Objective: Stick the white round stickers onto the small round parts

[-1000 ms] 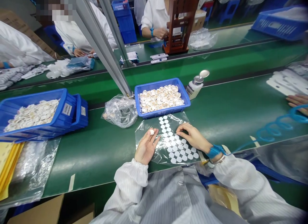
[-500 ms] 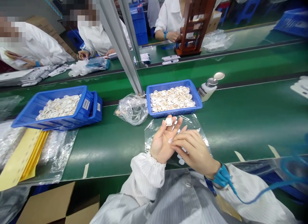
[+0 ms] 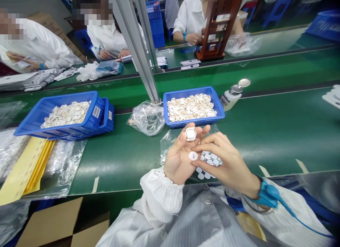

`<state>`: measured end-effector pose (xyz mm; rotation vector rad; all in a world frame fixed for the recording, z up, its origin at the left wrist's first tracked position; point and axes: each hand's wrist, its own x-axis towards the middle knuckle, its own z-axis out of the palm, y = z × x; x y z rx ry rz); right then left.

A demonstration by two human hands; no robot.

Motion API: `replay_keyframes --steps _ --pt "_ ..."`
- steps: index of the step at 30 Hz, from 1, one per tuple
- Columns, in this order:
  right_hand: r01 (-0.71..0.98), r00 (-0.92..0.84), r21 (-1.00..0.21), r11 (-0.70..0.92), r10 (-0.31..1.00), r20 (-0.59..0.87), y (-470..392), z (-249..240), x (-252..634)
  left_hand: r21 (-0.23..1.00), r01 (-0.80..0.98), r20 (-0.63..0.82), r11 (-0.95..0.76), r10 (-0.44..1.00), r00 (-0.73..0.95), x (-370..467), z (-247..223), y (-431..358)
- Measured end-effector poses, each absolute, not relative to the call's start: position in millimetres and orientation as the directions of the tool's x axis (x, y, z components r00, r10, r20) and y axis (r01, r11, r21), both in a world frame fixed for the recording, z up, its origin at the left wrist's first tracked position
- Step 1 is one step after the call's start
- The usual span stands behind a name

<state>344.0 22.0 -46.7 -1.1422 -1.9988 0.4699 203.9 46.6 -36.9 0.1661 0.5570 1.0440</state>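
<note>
My left hand (image 3: 179, 158) is palm up, its thumb and fingers closed on a white round disc (image 3: 190, 134) with small tabs on its rim and a dark ring line. Just over that palm, my right hand (image 3: 225, 160) has thumb and forefinger at the edges of a smaller whitish disc (image 3: 193, 156). Whether this disc touches the palm I cannot tell. Beneath the hands lies a clear plastic sheet or bag (image 3: 166, 142) with several white round pieces (image 3: 209, 162) on it, partly hidden by my right hand.
A blue bin (image 3: 195, 125) of similar discs stands ahead, beside a white pump bottle (image 3: 230, 98) and a crumpled clear bag (image 3: 147, 118). Stacked blue bins (image 3: 58, 133) and yellow sheets (image 3: 29, 169) are at left. A metal post (image 3: 138, 45) rises ahead; co-workers sit beyond.
My right hand's fingers have spread around the small disc, which now shows flat toward me. My right forearm has shifted right, uncovering more white pieces. The held disc is tilted more toward me.
</note>
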Motion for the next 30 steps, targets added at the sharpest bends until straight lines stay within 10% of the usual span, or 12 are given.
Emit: replay_keyframes --steps 20,30 --pt "0.646 -0.283 -0.356 0.675 0.645 0.71 32.4 -11.0 353.0 0.345 -0.782 -0.479 0.518 0.814 0.328 206.9 -39.6 46.4" --pt "0.636 -0.306 -0.363 0.681 0.654 0.691 41.9 -2.8 364.3 0.468 -0.71 -0.288 0.527 0.85 0.441 201.4 -48.1 38.9"
